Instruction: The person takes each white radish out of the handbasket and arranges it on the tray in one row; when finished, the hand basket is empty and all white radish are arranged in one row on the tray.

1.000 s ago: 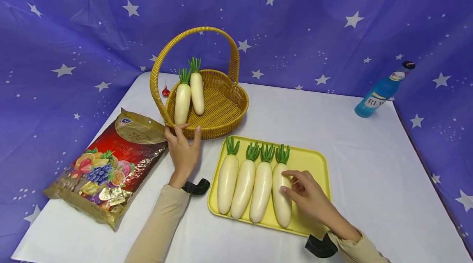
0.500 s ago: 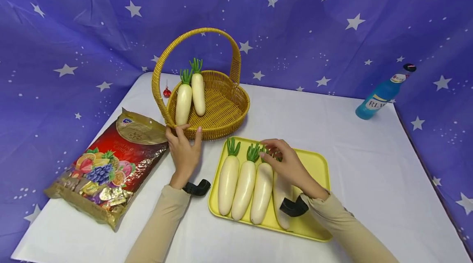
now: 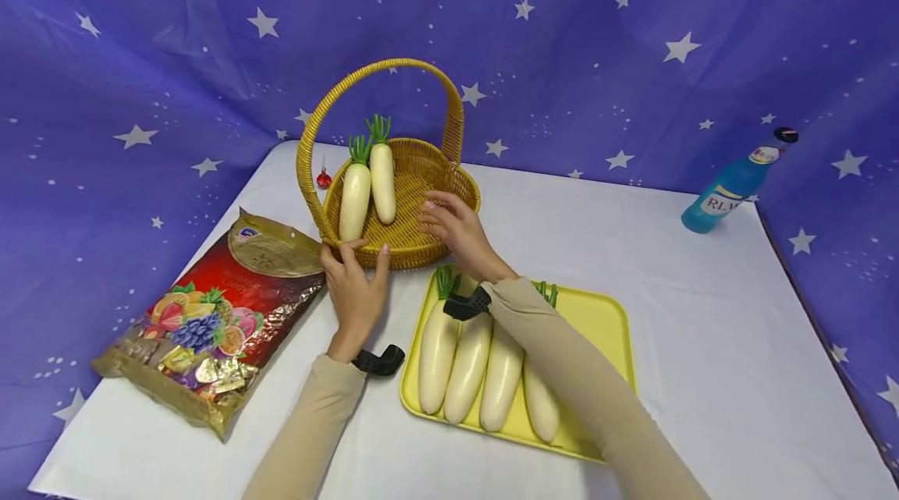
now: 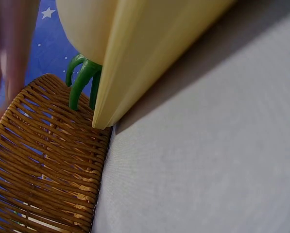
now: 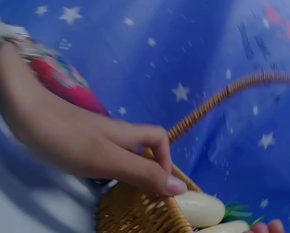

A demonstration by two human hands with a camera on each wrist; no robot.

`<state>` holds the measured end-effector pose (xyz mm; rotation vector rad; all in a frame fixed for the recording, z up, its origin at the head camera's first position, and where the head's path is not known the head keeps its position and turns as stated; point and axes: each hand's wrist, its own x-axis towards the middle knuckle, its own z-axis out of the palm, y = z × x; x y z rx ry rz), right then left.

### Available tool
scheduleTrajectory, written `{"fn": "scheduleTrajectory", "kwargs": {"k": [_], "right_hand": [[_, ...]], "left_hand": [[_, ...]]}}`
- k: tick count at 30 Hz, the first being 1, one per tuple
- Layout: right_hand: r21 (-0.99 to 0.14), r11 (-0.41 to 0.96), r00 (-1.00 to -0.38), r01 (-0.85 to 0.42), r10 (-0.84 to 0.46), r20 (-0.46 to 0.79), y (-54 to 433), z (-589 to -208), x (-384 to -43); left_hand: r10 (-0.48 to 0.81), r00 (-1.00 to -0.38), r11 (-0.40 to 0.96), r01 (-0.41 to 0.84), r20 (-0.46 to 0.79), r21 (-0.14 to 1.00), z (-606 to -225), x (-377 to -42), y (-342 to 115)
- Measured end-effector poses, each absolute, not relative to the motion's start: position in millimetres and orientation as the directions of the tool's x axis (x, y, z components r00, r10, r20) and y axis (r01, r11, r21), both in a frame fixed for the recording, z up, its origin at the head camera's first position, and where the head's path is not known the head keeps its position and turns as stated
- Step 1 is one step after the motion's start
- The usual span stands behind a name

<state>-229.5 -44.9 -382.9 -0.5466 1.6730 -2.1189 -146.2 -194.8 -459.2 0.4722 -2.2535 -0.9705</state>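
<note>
My left hand [image 3: 358, 293] grips the near left rim of the wicker basket [image 3: 414, 257]; in the right wrist view its thumb [image 5: 175, 185] lies on the rim. Two white radishes, a left one [image 3: 355, 200] and a right one [image 3: 383, 182], lean inside the basket's left part, green tops up. My right hand [image 3: 460, 231] is over the basket's right side, fingers loosely bent, holding nothing. Several more white radishes [image 3: 437, 359] lie side by side on the yellow tray [image 3: 597, 320], partly covered by my right forearm.
A red and gold candy bag [image 3: 225, 320] lies left of my left arm. A blue bottle [image 3: 730, 184] stands at the back right. Behind the basket's left side sits a small red wrapped candy [image 3: 324, 179]. A starry purple cloth [image 3: 562, 40] backs the white table.
My right hand has moved from the rightmost radish on the tray, up and left past the green tops, to over the basket. My left hand stays on the basket rim.
</note>
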Motion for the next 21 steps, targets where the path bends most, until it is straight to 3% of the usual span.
{"fn": "scheduleTrajectory", "kwargs": {"k": [3, 12, 21], "right_hand": [[-0.944, -0.304, -0.864, 0.13, -0.502, 0.042, -65.2, -384.4, -249.7], [-0.932, -0.294, -0.902, 0.215, -0.426, -0.074, -97.7, -391.3, -295.5], [-0.891, -0.225, -0.838, 0.395, -0.485, -0.249, -124.6, -387.5, -307.5]], "left_hand": [[-0.542, -0.734, 0.667, -0.08, 0.409, 0.74, -459.0, -145.8, -194.5], [-0.549, -0.726, 0.673, -0.09, 0.414, 0.734, -460.1, -144.4, -191.9], [-0.549, -0.718, 0.678, -0.083, 0.428, 0.73, -460.6, -143.6, -194.5]]}}
